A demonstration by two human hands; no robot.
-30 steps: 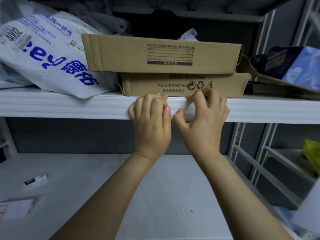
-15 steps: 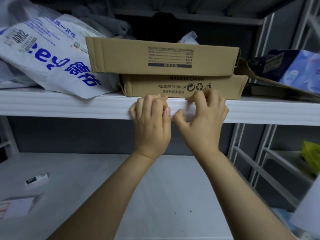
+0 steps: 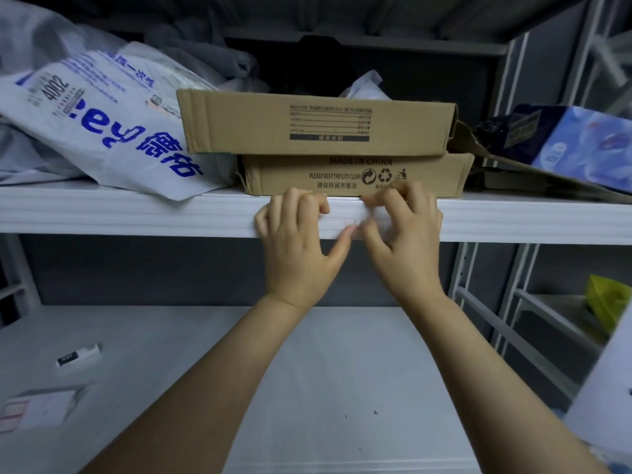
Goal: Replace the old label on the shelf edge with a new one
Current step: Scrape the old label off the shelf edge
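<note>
The white shelf edge runs across the middle of the head view. A white label, hard to tell apart from the white edge, lies on it between my hands. My left hand has its fingers curled against the edge, and its thumb reaches right to the label's lower left part. My right hand pinches the label's right end between index finger and thumb. That end looks blurred and slightly lifted.
Two flat cardboard boxes are stacked on the shelf just above my hands. A white bag with blue print lies to the left, a blue packet to the right. On the lower shelf lie a small white tube and a sheet.
My left thumb has swung out from beside the index finger toward the right, onto the label. The right hand's fingers have shifted slightly at the label's end.
</note>
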